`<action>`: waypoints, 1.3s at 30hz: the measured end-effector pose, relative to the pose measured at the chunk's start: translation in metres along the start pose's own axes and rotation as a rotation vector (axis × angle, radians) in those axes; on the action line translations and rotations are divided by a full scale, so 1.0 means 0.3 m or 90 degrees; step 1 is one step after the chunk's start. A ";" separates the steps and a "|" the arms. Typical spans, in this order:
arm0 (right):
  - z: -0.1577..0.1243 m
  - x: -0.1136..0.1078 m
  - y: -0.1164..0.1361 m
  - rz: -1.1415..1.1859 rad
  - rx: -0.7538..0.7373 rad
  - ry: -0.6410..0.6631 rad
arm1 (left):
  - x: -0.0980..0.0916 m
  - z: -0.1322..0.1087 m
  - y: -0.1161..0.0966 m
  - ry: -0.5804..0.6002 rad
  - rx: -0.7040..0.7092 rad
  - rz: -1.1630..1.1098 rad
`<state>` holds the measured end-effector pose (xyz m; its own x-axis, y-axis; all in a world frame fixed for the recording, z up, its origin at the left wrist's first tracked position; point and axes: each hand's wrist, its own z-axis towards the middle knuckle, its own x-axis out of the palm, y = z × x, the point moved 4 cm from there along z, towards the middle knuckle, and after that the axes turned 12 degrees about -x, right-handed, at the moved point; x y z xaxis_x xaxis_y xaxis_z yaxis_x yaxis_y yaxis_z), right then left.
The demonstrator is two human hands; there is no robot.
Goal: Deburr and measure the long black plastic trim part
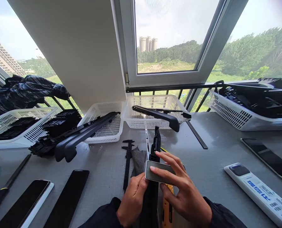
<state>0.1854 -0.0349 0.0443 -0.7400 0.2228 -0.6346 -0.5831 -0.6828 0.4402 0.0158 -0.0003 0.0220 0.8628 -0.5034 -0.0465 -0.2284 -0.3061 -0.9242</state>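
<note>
My left hand [132, 201] is closed around a long black plastic part [155, 148] that runs away from me along the table. My right hand [179, 190] presses a small grey block [158, 172] flat onto that part, fingers wrapped over the block's top. A thin metal strip [147, 142] lies along the part's left side. Under my right palm a yellow-handled tool [167, 209] rests on the table. A grey cloth [138, 160] lies just left of the part.
White baskets [155, 104] [107, 129] [20, 126] [231, 114] hold long black parts at the back. A black caliper [127, 161], dark flat strips [68, 198], phones [24, 201] [267, 156], a white remote [261, 191] and a metal ruler [196, 134] lie on the grey table. Windows stand beyond.
</note>
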 end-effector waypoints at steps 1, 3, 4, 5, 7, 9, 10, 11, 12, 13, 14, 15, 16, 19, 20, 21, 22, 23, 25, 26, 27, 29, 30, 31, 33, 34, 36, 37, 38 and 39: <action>0.001 -0.002 -0.002 0.000 0.006 -0.004 | 0.000 0.001 -0.004 0.001 0.004 -0.019; 0.002 -0.003 -0.004 0.001 0.010 -0.002 | -0.001 0.001 -0.005 -0.007 0.003 -0.034; 0.002 -0.002 -0.004 0.002 0.007 0.005 | 0.000 -0.001 -0.002 -0.014 -0.001 -0.022; 0.001 0.001 -0.003 0.002 0.001 0.016 | 0.002 -0.004 0.003 -0.019 -0.006 0.000; -0.001 0.007 -0.003 0.004 -0.011 0.039 | 0.009 -0.009 0.016 -0.018 -0.018 0.054; -0.003 0.008 -0.005 0.006 -0.011 0.051 | 0.013 -0.010 0.024 -0.015 -0.020 0.093; -0.004 0.007 -0.008 0.007 -0.006 0.052 | 0.014 -0.009 0.023 -0.013 -0.015 0.102; -0.005 0.005 -0.010 0.010 0.001 0.050 | 0.014 -0.007 0.021 -0.012 -0.006 0.105; -0.006 0.003 -0.012 0.014 0.007 0.047 | 0.012 -0.004 0.017 -0.013 0.005 0.104; -0.007 0.001 -0.013 0.020 0.011 0.044 | 0.009 -0.001 0.012 -0.014 0.014 0.101; -0.007 0.000 -0.012 0.029 0.012 0.044 | 0.005 0.003 0.009 -0.015 0.021 0.092; -0.007 0.001 -0.011 0.040 0.013 0.047 | 0.001 0.006 0.006 -0.017 0.026 0.079; -0.007 0.002 -0.010 0.051 0.015 0.051 | -0.004 0.009 0.005 -0.023 0.031 0.063; -0.005 0.003 -0.010 0.075 0.038 0.050 | -0.020 0.015 0.011 -0.050 0.028 -0.006; -0.003 0.002 -0.011 0.079 0.047 0.041 | -0.025 0.016 0.014 -0.064 0.021 -0.025; -0.001 0.000 -0.011 0.081 0.054 0.031 | -0.029 0.017 0.017 -0.078 0.011 -0.039; 0.001 -0.002 -0.011 0.082 0.057 0.022 | -0.033 0.017 0.019 -0.090 0.001 -0.050; 0.003 -0.004 -0.010 0.084 0.059 0.017 | -0.036 0.017 0.019 -0.104 -0.006 -0.058; 0.008 -0.008 -0.006 0.088 0.060 0.013 | -0.045 0.016 0.018 -0.134 -0.018 -0.079; 0.010 -0.011 -0.004 0.090 0.060 0.010 | -0.051 0.017 0.020 -0.152 -0.026 -0.093; 0.012 -0.015 -0.001 0.094 0.057 0.006 | -0.058 0.018 0.025 -0.173 -0.038 -0.109; 0.011 -0.023 0.005 0.116 0.052 -0.002 | -0.078 0.022 0.049 -0.241 -0.081 -0.152; 0.008 -0.026 0.008 0.139 0.053 0.001 | -0.088 0.024 0.066 -0.280 -0.110 -0.175; 0.003 -0.027 0.009 0.162 0.059 0.005 | -0.098 0.024 0.085 -0.320 -0.137 -0.197; -0.010 -0.027 0.006 0.187 0.093 0.010 | -0.110 0.025 0.111 -0.372 -0.166 -0.225; -0.018 -0.027 0.002 0.185 0.122 0.012 | -0.110 0.026 0.116 -0.378 -0.164 -0.225; -0.027 -0.023 -0.011 0.175 0.187 0.013 | -0.102 0.027 0.104 -0.348 -0.131 -0.202; -0.029 -0.020 -0.016 0.180 0.217 0.019 | -0.093 0.028 0.089 -0.317 -0.106 -0.186; -0.028 -0.016 -0.021 0.199 0.241 0.028 | -0.083 0.027 0.072 -0.278 -0.083 -0.171; -0.024 -0.012 -0.024 0.226 0.259 0.038 | -0.071 0.026 0.054 -0.238 -0.062 -0.160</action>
<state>0.1947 -0.0358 0.0389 -0.9020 -0.0203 -0.4313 -0.3917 -0.3818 0.8372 -0.0027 0.0118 0.0051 0.9963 -0.0827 0.0246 -0.0167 -0.4646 -0.8853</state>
